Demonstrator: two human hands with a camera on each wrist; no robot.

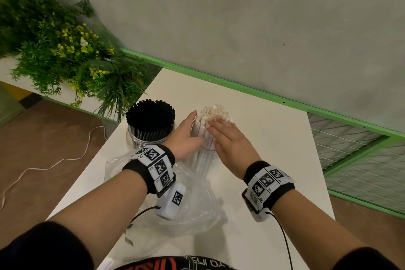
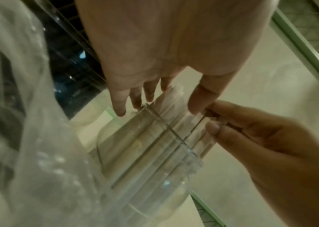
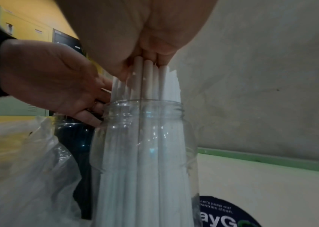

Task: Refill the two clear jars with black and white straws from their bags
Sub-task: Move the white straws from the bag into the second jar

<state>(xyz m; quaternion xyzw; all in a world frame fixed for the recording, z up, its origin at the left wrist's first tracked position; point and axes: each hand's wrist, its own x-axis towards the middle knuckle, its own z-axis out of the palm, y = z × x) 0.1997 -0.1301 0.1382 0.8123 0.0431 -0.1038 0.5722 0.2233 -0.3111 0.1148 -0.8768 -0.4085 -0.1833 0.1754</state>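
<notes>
Two clear jars stand on the white table (image 1: pixel 274 138). The left jar (image 1: pixel 144 140) is packed with black straws (image 1: pixel 151 118). The right jar (image 3: pixel 145 138) holds a tall bundle of white straws (image 1: pixel 213 112) that sticks out above its mouth. My left hand (image 1: pixel 190 127) lies against the bundle's left side, fingers straight, reaching down to the jar's neck. My right hand (image 1: pixel 219 127) presses flat against the bundle's near right side. In the right wrist view the white straws (image 3: pixel 147 79) run up under my palm. A crumpled clear plastic bag (image 1: pixel 195 204) lies below my left wrist.
A leafy plant with yellow flowers (image 1: pixel 65 55) stands left of the table. A green rail (image 1: pixel 241 87) runs along the wall behind, and wire mesh (image 1: pixel 355 153) is at the right. A white cable (image 1: pixel 54 162) lies on the floor. A dark round sticker (image 3: pixel 226 213) is on the table.
</notes>
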